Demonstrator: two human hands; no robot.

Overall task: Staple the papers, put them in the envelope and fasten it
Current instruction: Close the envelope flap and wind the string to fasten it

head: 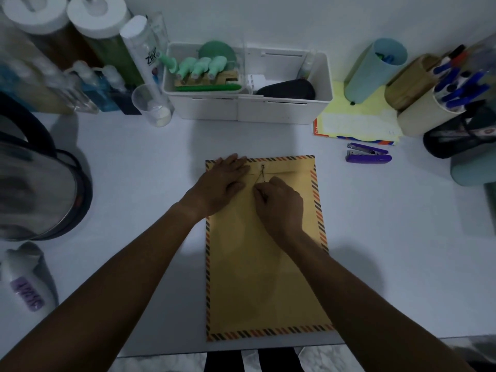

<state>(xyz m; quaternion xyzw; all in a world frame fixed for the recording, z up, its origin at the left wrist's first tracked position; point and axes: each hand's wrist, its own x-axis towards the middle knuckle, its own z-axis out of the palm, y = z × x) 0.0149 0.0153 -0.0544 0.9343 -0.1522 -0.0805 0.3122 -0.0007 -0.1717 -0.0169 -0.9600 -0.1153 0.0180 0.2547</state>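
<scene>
A tan envelope (257, 280) with a striped border lies flat in the middle of the white table, its flap folded down at the far end. My left hand (221, 183) rests flat with straight fingers on the flap's left corner. Just right of it, my right hand (279, 202) pinches the thin closure string (261, 175), which runs up to the round button (263, 166) on the flap. The papers are not visible. A purple stapler (368, 154) lies on the table to the right of the envelope's far end.
A white organiser box (249, 108) stands behind the envelope. Bottles and a clear cup (153, 106) crowd the back left, a metal kettle (37, 181) the left. A yellow notepad (354, 122), cups and pen holders (429, 114) stand at the right. The table's front edge runs just below the envelope.
</scene>
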